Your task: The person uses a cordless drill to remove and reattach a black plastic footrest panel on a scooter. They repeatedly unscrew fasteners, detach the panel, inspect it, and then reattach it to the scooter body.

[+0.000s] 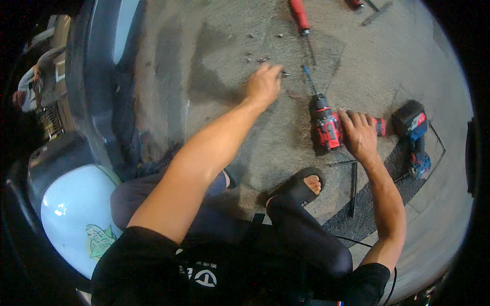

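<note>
My left hand (265, 84) is low over the concrete, fingers bent and closed at the tips. A small metal screw (286, 75) shows at those fingertips. Several similar small screws (262, 60) lie scattered just beyond the hand. My right hand (360, 133) is wrapped over the handle of a red and black cordless drill (327, 126). The drill lies on its side on the ground. From its chuck a long bit with a blue tip (307, 74) points away from me, toward the screws.
A red-handled screwdriver (301, 18) lies ahead. Right of the drill sits a blue cordless tool with a black battery (412, 125). A black L-shaped bar (353, 188) lies near my sandal (301, 187). At left stands a vehicle's dark bodywork (92, 71) with a pale blue rounded panel (76, 214).
</note>
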`<action>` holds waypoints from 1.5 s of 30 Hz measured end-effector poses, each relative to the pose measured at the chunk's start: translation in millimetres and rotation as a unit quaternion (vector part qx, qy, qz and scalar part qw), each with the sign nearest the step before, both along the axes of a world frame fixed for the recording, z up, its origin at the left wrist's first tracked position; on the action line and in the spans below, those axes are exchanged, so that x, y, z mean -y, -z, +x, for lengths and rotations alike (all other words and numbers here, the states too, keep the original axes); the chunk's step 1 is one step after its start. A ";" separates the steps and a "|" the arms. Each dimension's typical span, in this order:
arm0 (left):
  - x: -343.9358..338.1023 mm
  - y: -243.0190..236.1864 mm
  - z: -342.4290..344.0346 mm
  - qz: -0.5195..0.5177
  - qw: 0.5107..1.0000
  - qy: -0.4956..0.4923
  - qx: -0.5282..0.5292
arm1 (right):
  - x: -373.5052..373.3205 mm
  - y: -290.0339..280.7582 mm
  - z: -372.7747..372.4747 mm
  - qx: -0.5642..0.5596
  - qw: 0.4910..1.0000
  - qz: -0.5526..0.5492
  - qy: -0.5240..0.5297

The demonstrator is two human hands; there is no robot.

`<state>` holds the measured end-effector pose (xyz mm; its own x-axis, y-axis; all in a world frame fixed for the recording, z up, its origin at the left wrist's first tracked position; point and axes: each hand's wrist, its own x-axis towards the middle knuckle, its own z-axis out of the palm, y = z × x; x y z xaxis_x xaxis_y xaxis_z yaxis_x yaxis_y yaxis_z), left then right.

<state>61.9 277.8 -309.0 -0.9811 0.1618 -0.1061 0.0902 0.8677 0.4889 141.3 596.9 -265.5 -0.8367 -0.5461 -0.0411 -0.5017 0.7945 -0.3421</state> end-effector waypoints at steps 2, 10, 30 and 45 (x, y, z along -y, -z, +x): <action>-14.1 -0.8 -3.4 -0.023 0.998 0.038 0.050 | -9.5 -6.7 0.7 0.034 0.999 0.011 0.004; -10.4 -21.1 -5.0 0.026 0.999 -0.036 -0.018 | -16.1 -23.3 3.3 0.063 0.983 -0.164 0.048; 135.5 -145.3 83.0 0.741 0.365 -0.558 -0.080 | 171.4 -30.5 -9.1 0.461 0.779 -0.412 -0.102; 154.0 -138.7 49.3 0.836 0.368 -0.406 -0.018 | 202.3 -18.3 -11.9 0.468 0.723 -0.508 -0.022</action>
